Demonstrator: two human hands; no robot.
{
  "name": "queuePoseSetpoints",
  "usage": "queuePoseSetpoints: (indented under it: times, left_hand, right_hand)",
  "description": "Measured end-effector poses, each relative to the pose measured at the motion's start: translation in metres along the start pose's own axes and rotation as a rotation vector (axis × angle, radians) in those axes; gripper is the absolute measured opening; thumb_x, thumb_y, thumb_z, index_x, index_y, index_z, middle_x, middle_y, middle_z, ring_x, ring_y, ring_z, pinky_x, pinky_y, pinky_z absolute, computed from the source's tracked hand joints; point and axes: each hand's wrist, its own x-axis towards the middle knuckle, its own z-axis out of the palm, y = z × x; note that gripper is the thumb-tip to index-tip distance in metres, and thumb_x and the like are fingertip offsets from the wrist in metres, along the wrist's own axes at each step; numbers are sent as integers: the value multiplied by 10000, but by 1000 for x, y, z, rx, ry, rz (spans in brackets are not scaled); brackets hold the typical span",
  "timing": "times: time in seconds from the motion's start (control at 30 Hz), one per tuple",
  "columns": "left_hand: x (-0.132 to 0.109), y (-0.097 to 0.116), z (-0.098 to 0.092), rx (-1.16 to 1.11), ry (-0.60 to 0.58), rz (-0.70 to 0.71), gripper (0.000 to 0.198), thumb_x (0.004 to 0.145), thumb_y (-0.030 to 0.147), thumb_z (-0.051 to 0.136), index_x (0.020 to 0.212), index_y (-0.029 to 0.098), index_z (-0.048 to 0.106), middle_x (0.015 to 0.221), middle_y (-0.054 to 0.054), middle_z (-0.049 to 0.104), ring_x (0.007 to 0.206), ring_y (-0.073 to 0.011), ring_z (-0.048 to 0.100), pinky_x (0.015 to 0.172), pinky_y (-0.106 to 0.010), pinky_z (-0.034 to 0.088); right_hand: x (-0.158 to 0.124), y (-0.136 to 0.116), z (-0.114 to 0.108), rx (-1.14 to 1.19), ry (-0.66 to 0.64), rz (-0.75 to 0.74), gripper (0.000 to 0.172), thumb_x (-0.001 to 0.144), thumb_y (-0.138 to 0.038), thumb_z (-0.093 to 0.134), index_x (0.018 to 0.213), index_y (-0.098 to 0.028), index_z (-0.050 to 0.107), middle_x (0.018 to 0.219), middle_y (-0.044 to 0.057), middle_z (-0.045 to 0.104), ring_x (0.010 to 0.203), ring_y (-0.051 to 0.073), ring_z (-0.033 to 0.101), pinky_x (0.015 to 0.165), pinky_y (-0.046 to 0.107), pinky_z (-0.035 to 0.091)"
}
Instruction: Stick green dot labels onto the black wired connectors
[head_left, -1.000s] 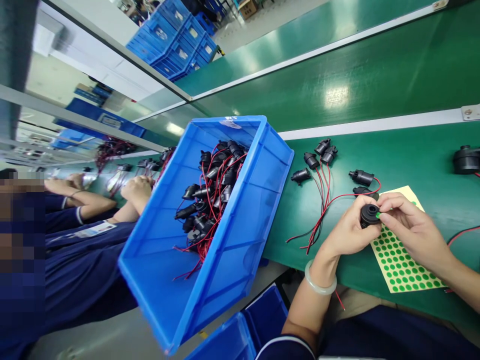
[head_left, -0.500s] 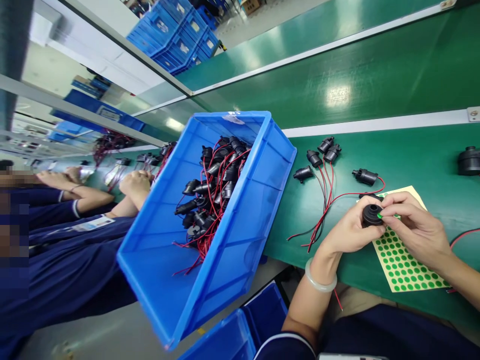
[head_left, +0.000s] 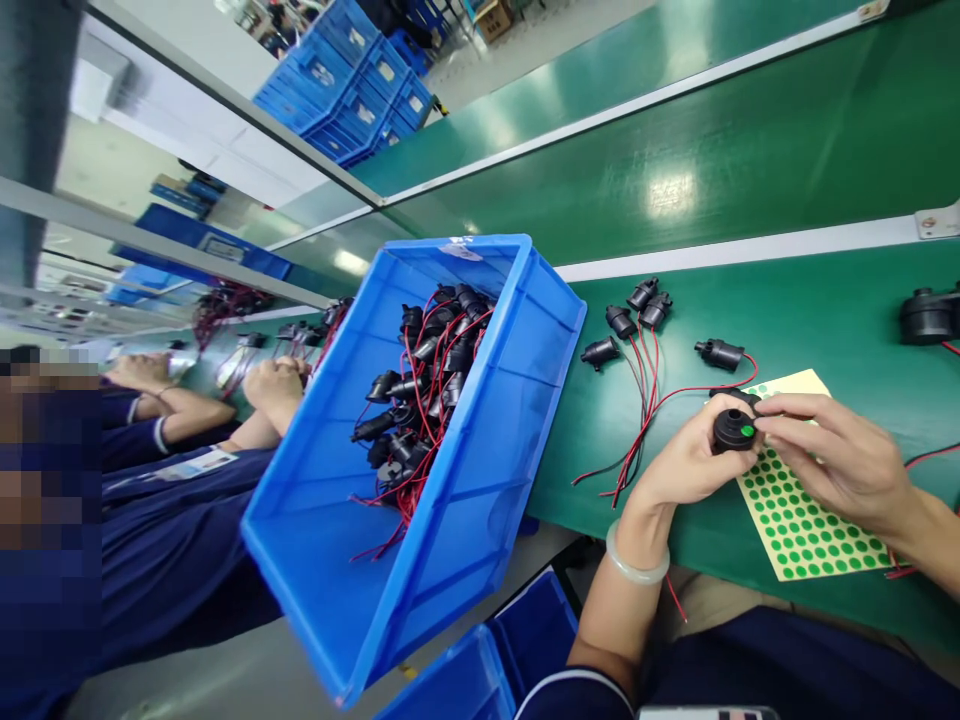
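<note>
My left hand is closed around a small black pump, a round body with a stepped end facing up. On that end sits a round green sticker. My right hand is at the pump's right side, fingers extended and slightly apart, with nothing visible between them; whether the fingertips touch the pump is unclear. Beneath my hands lies a pale yellow sheet of green dot stickers, partly covered by my right hand.
A large blue bin left of my hands holds many black pumps with red wires. Several more pumps lie on the green table. Another black part is at the far right. Other people's hands work beyond the bin.
The green sticker was between my right fingertips at the pump's edge; now it lies on the pump end and the fingers have drawn back slightly. The view has shifted a little.
</note>
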Motion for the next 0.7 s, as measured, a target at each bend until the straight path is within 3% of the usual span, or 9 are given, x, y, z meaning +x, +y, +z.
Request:
queuePoseSetpoints:
  times: [0.2,0.33,0.47,0.6,0.7]
  left_hand:
    - [-1,3,1,-38,13,-55,374,761,302,763,1004,175,508,858,2,511,764,-119,468,730,-281,370]
    - [-1,2,1,-253,18,-53,401,709,273,795,971,180,504,804,10,557,746,-118,492,736,-287,371]
    - [-1,0,0,-376,-25,-96,400,684,231,792,994,152,552,788,-5,589,797,-138,540,745,-282,390]
    - [0,0,4,-398,-37,-117,401,711,344,821,934,142,557,743,10,558,701,-110,513,662,-259,390]
    - [2,1,7,-349,21,-76,364,789,403,773,845,152,515,674,31,517,643,-102,500,637,-261,396]
  right_hand:
    - [-3,4,5,5,-11,60,248,889,-101,650,1134,-128,620,1128,126,647,1021,214,640,881,347,531]
    - [-3,8,4,49,22,97,524,857,-209,730,1334,-138,526,1203,145,625,1100,255,624,925,390,541]
    - [0,1,6,95,-97,13,761,861,-287,738,1507,-142,362,1319,183,563,1220,294,554,986,436,516]
    - [0,-5,13,11,-115,-18,817,866,-268,734,1547,-146,300,1297,176,578,1211,291,551,996,446,501]
    - [-1,-8,17,-52,-82,-29,803,874,-229,721,1550,-140,297,1272,171,595,1198,286,559,991,438,504]
